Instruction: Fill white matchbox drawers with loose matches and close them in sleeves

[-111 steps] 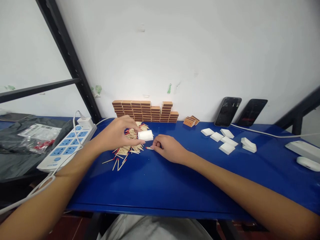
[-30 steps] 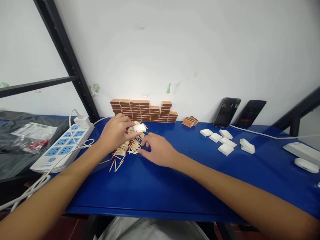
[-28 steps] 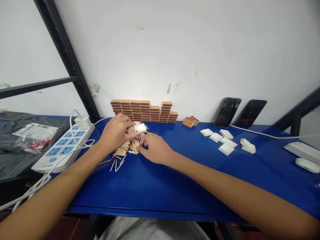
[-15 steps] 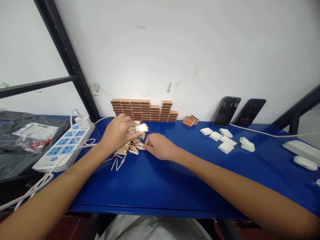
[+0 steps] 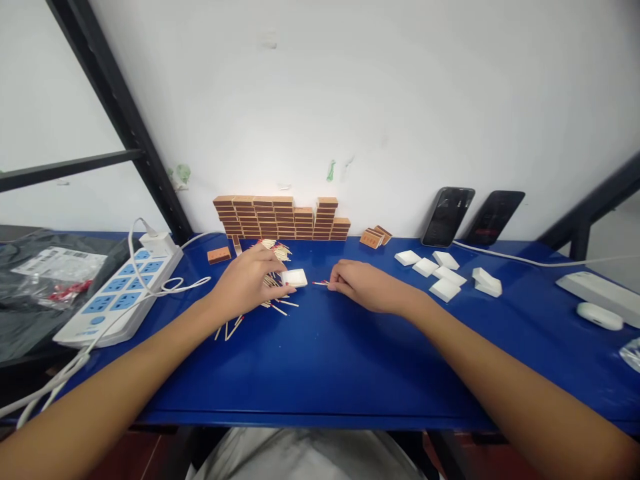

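Note:
My left hand (image 5: 255,279) is closed round one end of a white matchbox tray (image 5: 295,278), just above the blue table (image 5: 310,373). To its right my right hand (image 5: 361,283) pinches a few matches (image 5: 320,283), their red heads pointing toward the tray. A heap of loose matches (image 5: 274,249) lies behind and under my left hand, partly hidden by it. Some single matches (image 5: 234,328) are scattered in front. Along the wall stand stacked brown matchboxes (image 5: 285,220) in columns of uneven height.
A white power strip (image 5: 120,290) with cables lies on the left, beside a dark plastic bag (image 5: 35,293). Several white trays (image 5: 445,289) sit to the right, below two phones (image 5: 447,217) leaning on the wall. Matchbox sleeves (image 5: 373,237) lie right of the stacks.
My right hand has moved right, away from the heap, with matches now showing in its fingers. My left hand has brought the tray slightly nearer and to the right.

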Available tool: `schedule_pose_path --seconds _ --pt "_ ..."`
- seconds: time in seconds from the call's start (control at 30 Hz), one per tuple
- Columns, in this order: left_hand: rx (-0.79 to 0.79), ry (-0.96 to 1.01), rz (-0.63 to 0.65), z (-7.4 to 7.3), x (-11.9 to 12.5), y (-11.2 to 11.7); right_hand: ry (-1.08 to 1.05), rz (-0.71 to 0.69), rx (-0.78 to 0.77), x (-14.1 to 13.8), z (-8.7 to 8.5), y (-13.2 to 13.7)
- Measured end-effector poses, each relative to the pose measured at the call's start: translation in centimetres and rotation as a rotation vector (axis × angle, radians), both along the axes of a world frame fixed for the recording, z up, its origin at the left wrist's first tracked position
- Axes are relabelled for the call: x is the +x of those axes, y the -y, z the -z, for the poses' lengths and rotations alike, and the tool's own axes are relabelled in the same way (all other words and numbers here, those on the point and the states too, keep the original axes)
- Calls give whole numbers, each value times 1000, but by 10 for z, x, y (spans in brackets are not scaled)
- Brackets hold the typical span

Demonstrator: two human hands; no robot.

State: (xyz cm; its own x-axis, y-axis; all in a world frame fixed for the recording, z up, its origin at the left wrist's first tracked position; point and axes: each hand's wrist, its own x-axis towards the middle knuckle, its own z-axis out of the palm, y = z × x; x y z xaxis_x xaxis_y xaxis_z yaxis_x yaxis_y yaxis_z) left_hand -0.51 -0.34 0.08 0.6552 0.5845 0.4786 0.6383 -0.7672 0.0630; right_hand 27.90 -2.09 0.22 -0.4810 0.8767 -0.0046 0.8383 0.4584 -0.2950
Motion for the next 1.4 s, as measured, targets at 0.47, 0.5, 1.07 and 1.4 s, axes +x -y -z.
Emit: schedule_pose_path --seconds 0.47,0.5,1.07,1.4 --pt "-102 31 29 3 9 6 -22 -54 -25 7 -10 5" --pt "-102 40 34 3 9 7 -48 -71 -20 7 -10 6" --pt "-147 84 164 7 17 13 7 -121 -57 -13 -2 15" --pt "-130 74 147 7 16 12 -21 -158 -12 -8 -6 12"
